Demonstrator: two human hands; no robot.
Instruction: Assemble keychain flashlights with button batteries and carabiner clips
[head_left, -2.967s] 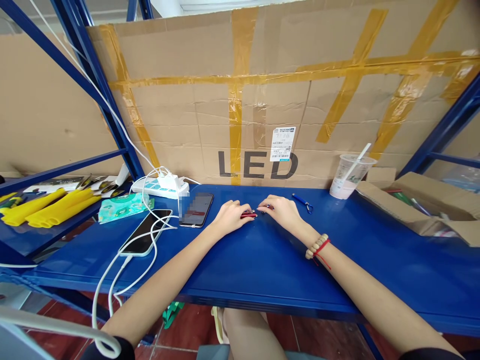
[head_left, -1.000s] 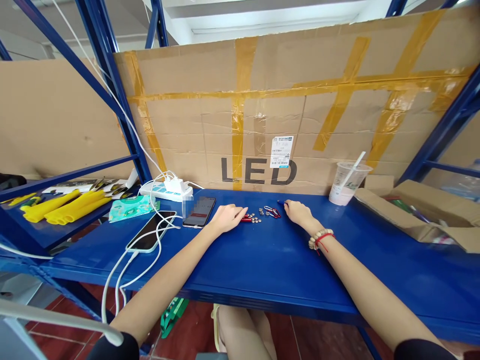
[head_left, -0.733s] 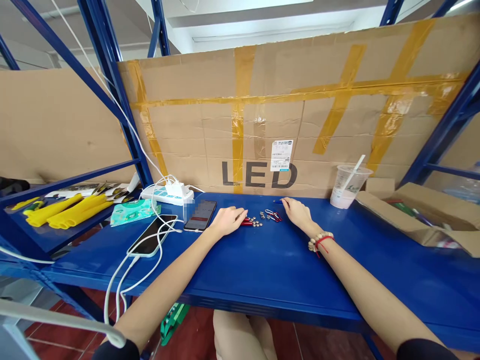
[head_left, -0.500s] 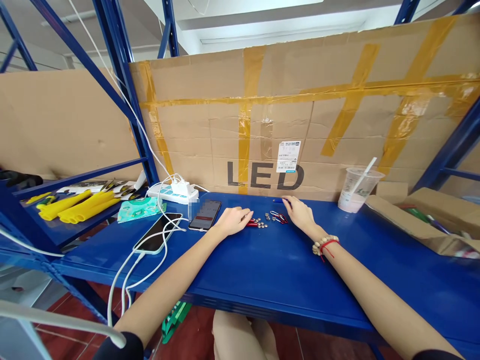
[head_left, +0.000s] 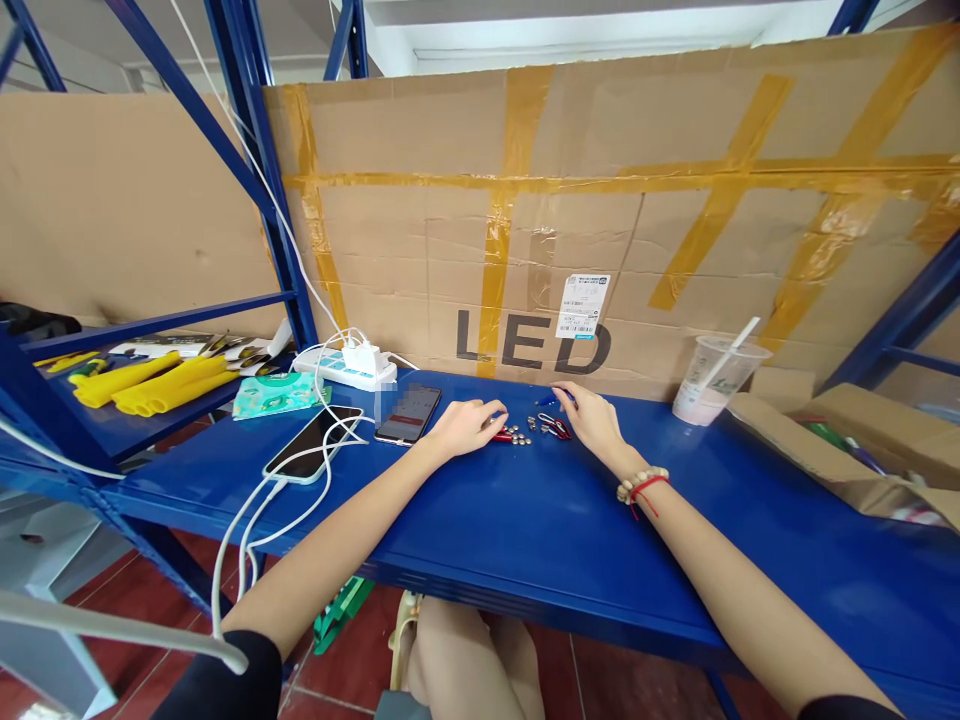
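Observation:
My left hand (head_left: 469, 428) rests on the blue table, its curled fingers at a red item (head_left: 502, 436) that they partly cover; whether they grip it is unclear. Several small round metal pieces (head_left: 519, 438) lie beside those fingertips. Between my hands is a red looped item (head_left: 556, 428) with small metal bits (head_left: 533, 423) at its left. My right hand (head_left: 589, 415), with a beaded bracelet at the wrist, has thumb and fingers around the end of a blue pen-like item (head_left: 549, 400) at the back of the table.
Two phones (head_left: 409, 414) (head_left: 313, 445) with white cables lie left, near a power strip (head_left: 345, 368) and a teal packet (head_left: 276, 395). A plastic cup with straw (head_left: 718, 380) and an open cardboard box (head_left: 832, 470) stand right. Cardboard (head_left: 420, 250) walls the back.
My right hand has drawn slightly left and toward the red looped item, and more of the blue item shows at its fingers. My left hand stays near the red item. The camera view has shifted.

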